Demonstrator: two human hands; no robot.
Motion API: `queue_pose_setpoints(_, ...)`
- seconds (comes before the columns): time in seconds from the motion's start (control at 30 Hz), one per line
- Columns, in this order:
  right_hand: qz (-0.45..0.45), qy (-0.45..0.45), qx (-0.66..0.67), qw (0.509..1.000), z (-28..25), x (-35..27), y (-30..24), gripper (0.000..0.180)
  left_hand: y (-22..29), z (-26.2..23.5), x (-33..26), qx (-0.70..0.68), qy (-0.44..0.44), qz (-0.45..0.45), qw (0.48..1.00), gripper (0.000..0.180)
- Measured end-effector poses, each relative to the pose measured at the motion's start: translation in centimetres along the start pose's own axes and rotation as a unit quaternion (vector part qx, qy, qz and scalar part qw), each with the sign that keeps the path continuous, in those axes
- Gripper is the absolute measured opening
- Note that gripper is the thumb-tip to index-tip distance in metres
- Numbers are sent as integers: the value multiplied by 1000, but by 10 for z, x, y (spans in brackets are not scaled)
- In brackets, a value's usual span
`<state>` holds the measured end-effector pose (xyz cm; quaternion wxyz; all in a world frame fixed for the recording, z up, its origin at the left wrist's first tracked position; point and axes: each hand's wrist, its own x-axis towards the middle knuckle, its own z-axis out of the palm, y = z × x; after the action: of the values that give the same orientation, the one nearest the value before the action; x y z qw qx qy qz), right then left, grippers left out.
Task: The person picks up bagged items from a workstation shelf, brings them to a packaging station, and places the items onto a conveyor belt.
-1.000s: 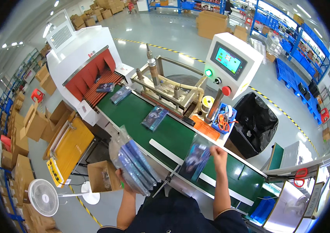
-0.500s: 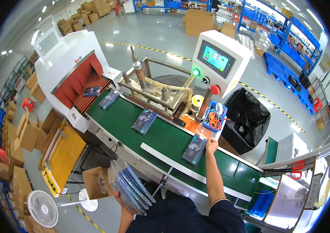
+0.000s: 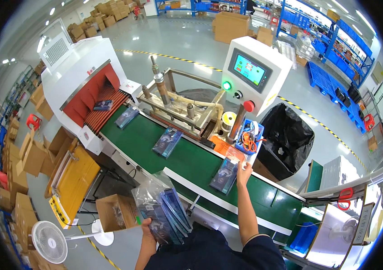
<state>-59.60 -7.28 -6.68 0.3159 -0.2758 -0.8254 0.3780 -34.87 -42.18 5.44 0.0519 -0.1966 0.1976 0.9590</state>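
Note:
A stack of flat dark-blue packages in clear plastic bags [image 3: 169, 213] is held in my left hand [image 3: 148, 229], in front of my body at the near side of the belt. My right hand [image 3: 244, 174] is by the right edge of another bagged package [image 3: 224, 175] lying on the green conveyor belt [image 3: 191, 159]. Its fingers are stretched out and look apart, close to the loose clear end of the bag. Farther left on the belt lie a bagged package [image 3: 168, 142] and another package [image 3: 126, 117]. One more package [image 3: 103, 105] sits on the rollers at the red-curtained opening.
At the left end stands a white machine [image 3: 81, 67] with red curtains. Behind the belt are a metal sealing frame [image 3: 173, 99], a control box with screen [image 3: 259, 74] and a blue bin of scissors [image 3: 250, 135]. A white guide rail [image 3: 200, 191] runs along the near side.
My left hand has raised the bagged stack toward the belt and turned it to the right. The fingers of my right hand have loosened at the package. The farthest package moved slightly toward the opening.

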Motion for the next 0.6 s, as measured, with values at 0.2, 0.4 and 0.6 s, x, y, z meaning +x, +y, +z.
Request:
queue_pose_setpoints(0.2, 45, -629, 301, 715, -90, -60, -143, 24, -4, -6, 2, 82, 13, -71, 994, 66)
queue_pose_setpoints(0.4, 9, -701, 300, 647, -110, -93, -177, 35, -13, 27, 1, 150, -35, -46, 987, 64)
queue_pose_setpoints(0.6, 46, -675, 293, 676, -113, -97, -179, 27, -13, 23, -7, 209, 7, -31, 977, 70)
